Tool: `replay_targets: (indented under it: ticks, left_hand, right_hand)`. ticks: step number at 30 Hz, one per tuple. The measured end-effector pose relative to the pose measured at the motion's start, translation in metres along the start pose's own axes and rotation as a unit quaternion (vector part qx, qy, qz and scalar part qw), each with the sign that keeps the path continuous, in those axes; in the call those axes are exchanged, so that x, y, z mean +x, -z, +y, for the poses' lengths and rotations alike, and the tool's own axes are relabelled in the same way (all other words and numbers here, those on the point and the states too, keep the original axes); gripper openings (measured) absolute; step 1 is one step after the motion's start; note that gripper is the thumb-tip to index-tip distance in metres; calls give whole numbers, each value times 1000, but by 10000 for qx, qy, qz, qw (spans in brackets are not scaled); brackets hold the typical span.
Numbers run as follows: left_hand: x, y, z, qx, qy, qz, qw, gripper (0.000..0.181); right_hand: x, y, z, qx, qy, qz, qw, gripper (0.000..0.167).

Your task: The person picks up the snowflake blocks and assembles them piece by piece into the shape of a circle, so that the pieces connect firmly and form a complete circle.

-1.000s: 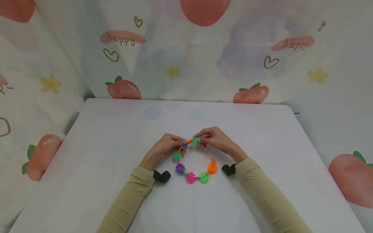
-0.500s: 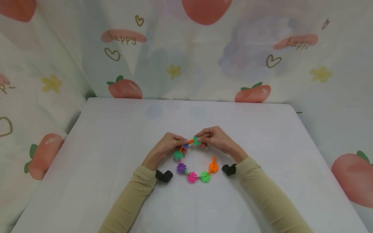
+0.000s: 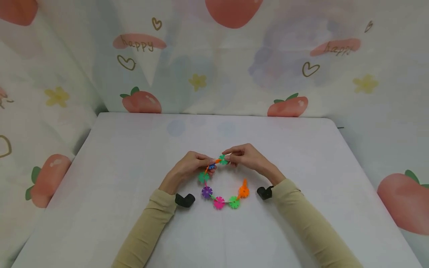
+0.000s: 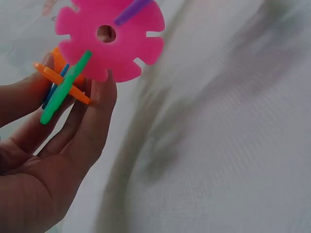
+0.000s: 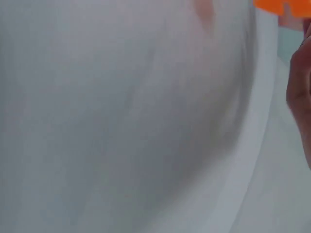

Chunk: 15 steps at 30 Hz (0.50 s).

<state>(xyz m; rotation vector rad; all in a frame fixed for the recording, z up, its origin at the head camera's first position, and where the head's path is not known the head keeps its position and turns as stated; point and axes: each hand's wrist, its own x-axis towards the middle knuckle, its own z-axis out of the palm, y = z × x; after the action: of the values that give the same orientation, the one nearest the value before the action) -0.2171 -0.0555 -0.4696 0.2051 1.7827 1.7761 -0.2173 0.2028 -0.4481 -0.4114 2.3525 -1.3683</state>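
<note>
A curved chain of notched plastic discs, the interlocking toy kind, hangs between and below the two hands in the head view. My left hand [image 3: 190, 165] pinches the chain at the blue disc [image 3: 211, 166]; in the left wrist view, thumb and fingers close around the blue and orange pieces. With thumb and fingers, my right hand [image 3: 248, 158] pinches the teal-green disc [image 3: 223, 159] at the chain's upper end. Further along come a purple disc [image 3: 206, 192], a pink disc [image 3: 219, 203], a light green disc [image 3: 234, 202] and an orange disc [image 3: 244, 191] at the loose end.
A white-covered table [image 3: 134, 141] lies under the hands, with a printed cloth [image 3: 214, 67] hanging behind and at both sides. Black wrist bands with camera mounts [image 3: 185, 200] stick out from both sleeves near the chain.
Both hands keep their hold on the chain. My right index finger looks slightly straighter over the green disc than before. The whole head view has shifted a little.
</note>
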Motion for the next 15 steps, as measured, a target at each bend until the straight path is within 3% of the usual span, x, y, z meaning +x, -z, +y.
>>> replay_targets:
  ticks: [7,15]
  left_hand:
    - [2,1,-3,-113,177,14,9998,29]
    - [1,-1,-3,-137,199,107,9997,29]
  right_hand:
    - [-34,16,7,-894,-238,389,9949,29]
    - [-71,20,16,-1405,-761,-200,9870,23]
